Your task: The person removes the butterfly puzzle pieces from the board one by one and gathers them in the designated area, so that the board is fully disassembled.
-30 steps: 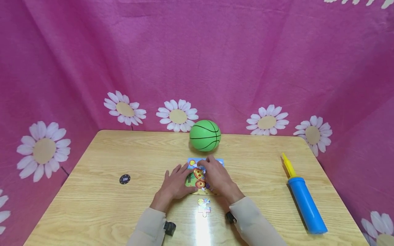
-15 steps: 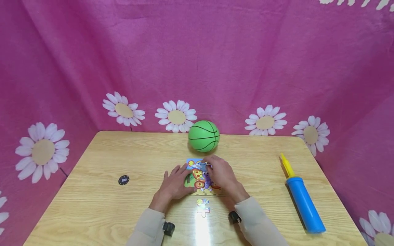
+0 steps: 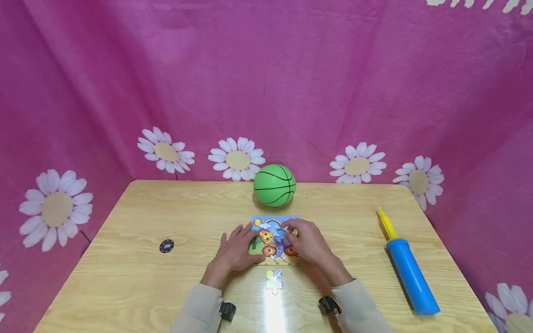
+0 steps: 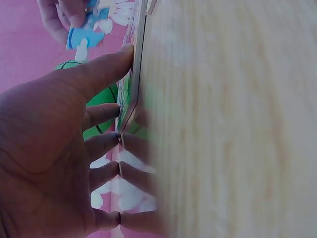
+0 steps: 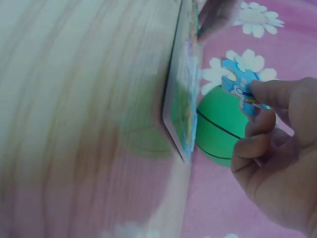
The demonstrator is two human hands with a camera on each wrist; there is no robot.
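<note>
**Piece held above the puzzle board**

Now the right hand [image 3: 307, 245] pinches a small blue puzzle piece [image 5: 241, 89] between thumb and fingertips, holding it just above the puzzle board [image 3: 272, 223]; the right wrist view shows the piece clear of the board's surface, not seated. The left hand [image 3: 235, 249] lies flat with straight fingers, its fingertips pressing the board's left edge onto the table [image 3: 133, 286]. The board sits mid-table, just in front of the green ball [image 3: 274, 185]. A spare piece [image 3: 274, 280] lies on the table between the two wrists, near the board's front edge.

What could go wrong, as I judge it: the pinch takes only an edge of the piece, so it may twist or drop if pushed down at an angle. Its tabs may miss the gap and ride up on neighbouring pieces, lifting them. If the left hand's pressure slackens, a sideways push could slide the board towards the ball and set it rolling.

Compared with a second ago, the right hand has drawn back from the board's far edge towards its right side, uncovering the top strip with the rainbow. The left hand has kept its place. The pump [image 3: 408, 270] and the black chip [image 3: 167, 246] lie where they did.
</note>
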